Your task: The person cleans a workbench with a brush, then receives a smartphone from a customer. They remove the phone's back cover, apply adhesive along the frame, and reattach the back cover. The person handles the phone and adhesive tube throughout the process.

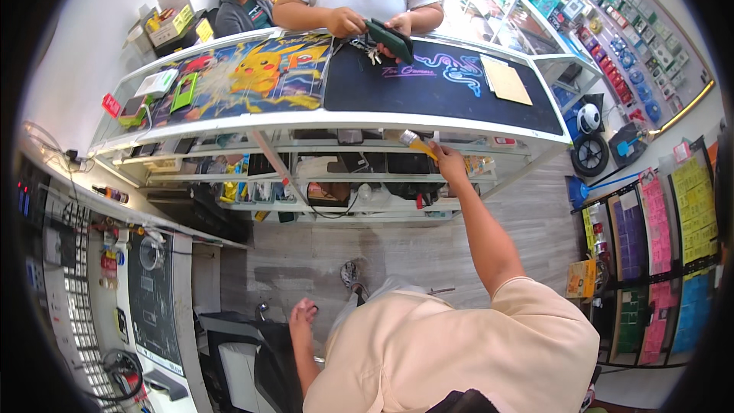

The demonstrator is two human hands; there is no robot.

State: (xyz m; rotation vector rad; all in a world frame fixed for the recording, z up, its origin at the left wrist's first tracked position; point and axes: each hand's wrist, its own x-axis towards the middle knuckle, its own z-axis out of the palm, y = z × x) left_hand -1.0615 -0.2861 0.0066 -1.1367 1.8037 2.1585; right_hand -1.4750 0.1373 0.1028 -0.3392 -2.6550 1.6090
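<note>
While the right hand point(449, 162) is stretched up to the white front edge of the counter point(352, 121), a small brush point(417, 143) with a yellow handle and a pale metal band is grasped between its fingers, the bristle end standing out to the left of the fingertips and touching that edge. Just below the fingers open shelves point(329, 180) with small boxes are seen, and a grey wood-pattern floor point(428, 248) lies free under the arm. The left hand point(303, 313) is loosely curled near a dark chair point(245, 359), nothing being held. Beyond the fingers, a smooth dark mat point(443, 80) is spread, where another person's hands point(375, 27) hold a dark green wallet point(390, 38).
</note>
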